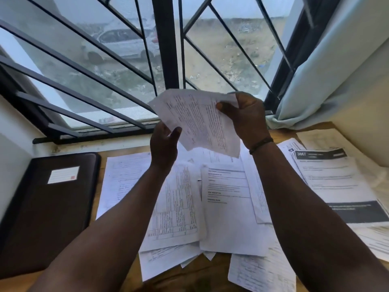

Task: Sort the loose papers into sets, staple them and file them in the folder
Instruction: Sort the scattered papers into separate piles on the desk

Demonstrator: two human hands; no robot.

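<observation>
Right hand [246,116] pinches a few held sheets [200,123] up by the window, while the left hand [164,142] grips their lower edge. Below both, loose papers [223,207] cover the counter [189,277] unsorted; the folder [48,207] lies closed left of the left hand, so sorting seems barely begun, with no stapler seen.

Wooden desk [190,272] under a window, spread with papers.
A dark closed folder [48,207] lies at the left edge. Loose sheets [229,211] overlap across the middle, and a stack with a dark header [336,182] lies at the right, near the curtain.
</observation>
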